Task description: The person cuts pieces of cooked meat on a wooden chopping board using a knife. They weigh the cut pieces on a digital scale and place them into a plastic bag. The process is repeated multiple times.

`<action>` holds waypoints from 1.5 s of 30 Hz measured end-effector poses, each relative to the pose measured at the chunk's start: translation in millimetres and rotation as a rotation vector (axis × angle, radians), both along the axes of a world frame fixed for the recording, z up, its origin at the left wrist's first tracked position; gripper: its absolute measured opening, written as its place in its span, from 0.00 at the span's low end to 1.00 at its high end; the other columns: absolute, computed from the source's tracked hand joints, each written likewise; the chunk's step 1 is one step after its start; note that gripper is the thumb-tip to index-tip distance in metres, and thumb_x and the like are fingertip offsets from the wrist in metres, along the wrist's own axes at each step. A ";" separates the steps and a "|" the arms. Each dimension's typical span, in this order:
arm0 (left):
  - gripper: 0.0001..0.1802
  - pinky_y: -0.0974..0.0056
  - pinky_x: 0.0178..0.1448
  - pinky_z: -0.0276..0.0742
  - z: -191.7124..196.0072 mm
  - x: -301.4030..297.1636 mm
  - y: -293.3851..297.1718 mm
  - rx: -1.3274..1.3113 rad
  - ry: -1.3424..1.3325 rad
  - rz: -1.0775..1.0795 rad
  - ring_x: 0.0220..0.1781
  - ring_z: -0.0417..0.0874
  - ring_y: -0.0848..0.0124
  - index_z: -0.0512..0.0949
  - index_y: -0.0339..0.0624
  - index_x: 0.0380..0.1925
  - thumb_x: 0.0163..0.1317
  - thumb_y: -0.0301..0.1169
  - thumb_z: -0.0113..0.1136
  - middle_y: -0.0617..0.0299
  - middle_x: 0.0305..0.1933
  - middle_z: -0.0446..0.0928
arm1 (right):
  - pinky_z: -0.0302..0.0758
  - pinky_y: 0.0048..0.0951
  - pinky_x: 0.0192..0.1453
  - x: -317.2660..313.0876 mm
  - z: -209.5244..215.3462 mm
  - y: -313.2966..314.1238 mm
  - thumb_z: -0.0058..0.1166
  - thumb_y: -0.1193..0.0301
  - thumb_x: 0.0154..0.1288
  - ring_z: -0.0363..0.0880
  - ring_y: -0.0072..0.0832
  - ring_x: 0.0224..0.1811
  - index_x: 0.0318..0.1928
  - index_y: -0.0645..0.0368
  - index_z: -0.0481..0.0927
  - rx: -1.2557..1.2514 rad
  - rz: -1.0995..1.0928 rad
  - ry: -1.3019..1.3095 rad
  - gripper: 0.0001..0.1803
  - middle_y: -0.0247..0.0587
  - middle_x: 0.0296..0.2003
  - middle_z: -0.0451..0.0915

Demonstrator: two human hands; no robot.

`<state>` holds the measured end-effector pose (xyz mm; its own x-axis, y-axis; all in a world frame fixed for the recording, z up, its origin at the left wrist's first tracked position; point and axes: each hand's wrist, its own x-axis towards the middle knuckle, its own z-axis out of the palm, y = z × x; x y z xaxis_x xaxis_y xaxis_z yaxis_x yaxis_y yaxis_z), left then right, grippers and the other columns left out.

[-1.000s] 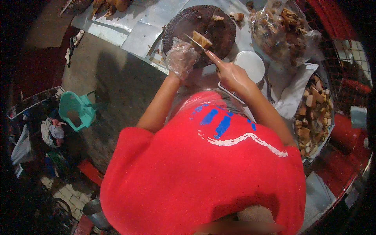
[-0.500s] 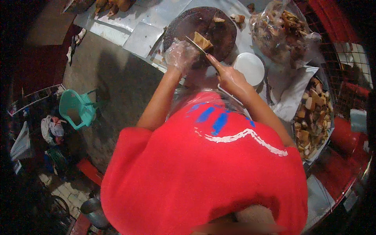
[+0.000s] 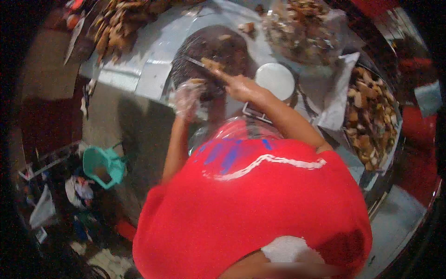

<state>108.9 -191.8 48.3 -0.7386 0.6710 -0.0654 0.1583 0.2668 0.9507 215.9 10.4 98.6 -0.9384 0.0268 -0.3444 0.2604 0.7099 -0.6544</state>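
A dark round chopping block (image 3: 227,53) lies on the worktop in front of me. My right hand (image 3: 241,88) is closed round the handle of a knife (image 3: 199,63), its blade pointing left over the block. Beside the blade is a yellow-brown chunk of food (image 3: 211,64). At the block's near left edge, my left hand (image 3: 186,100), in a clear plastic glove, is closed on a small brown piece of food (image 3: 198,81); motion blurs its outline. A pale scrap of food (image 3: 225,37) rests on the block's far side.
Right of the block stand a white round lid (image 3: 275,80) and a clear plastic bag of brown food (image 3: 304,35). Farther right is a tray heaped with cut chunks (image 3: 369,116). More brown food (image 3: 118,30) lies far left. A turquoise plastic chair (image 3: 104,166) stands below, left.
My left hand has drawn back toward me, off the chunk, with a small piece in its fingers. My right hand and the knife have shifted left across the block. The whole view has shifted.
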 end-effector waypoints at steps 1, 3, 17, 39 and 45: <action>0.20 0.61 0.54 0.73 -1.8 -9.6 -0.1 0.059 -0.065 0.039 0.47 0.78 0.67 0.75 0.35 0.48 0.62 0.38 0.55 0.56 0.47 0.78 | 0.72 0.51 0.48 11.3 1.3 6.0 0.46 0.68 0.63 0.77 0.59 0.41 0.70 0.33 0.49 -0.045 0.026 -0.024 0.36 0.65 0.39 0.77; 0.18 0.63 0.54 0.73 -3.3 -29.1 1.8 0.155 0.373 -0.036 0.49 0.77 0.70 0.74 0.36 0.48 0.61 0.34 0.57 0.57 0.50 0.76 | 0.71 0.49 0.52 42.3 4.3 15.4 0.46 0.68 0.64 0.76 0.58 0.46 0.70 0.34 0.49 -0.109 -0.057 -0.102 0.36 0.66 0.46 0.75; 0.24 0.55 0.54 0.72 63.3 -112.0 284.5 0.359 1.480 -0.383 0.51 0.76 0.56 0.75 0.45 0.49 0.48 0.25 0.65 0.52 0.51 0.75 | 0.72 0.26 0.26 234.9 -43.0 32.1 0.43 0.80 0.61 0.72 0.22 0.26 0.71 0.31 0.49 -0.002 -0.760 0.183 0.41 0.44 0.34 0.74; 0.07 0.50 0.45 0.73 20.4 -15.7 86.5 -0.399 0.859 -0.166 0.36 0.78 0.49 0.79 0.43 0.28 0.53 0.33 0.56 0.49 0.32 0.79 | 0.68 0.27 0.14 242.5 0.7 36.1 0.43 0.78 0.63 0.63 0.20 0.12 0.70 0.25 0.49 -0.229 -0.958 0.087 0.40 0.33 0.18 0.68; 0.13 0.50 0.43 0.73 27.6 5.3 121.6 -0.261 0.761 -0.480 0.38 0.78 0.49 0.78 0.40 0.29 0.48 0.37 0.62 0.49 0.33 0.79 | 0.69 0.27 0.15 261.8 -9.8 26.8 0.44 0.76 0.63 0.64 0.21 0.11 0.70 0.24 0.47 -0.342 -1.014 -0.004 0.41 0.33 0.14 0.66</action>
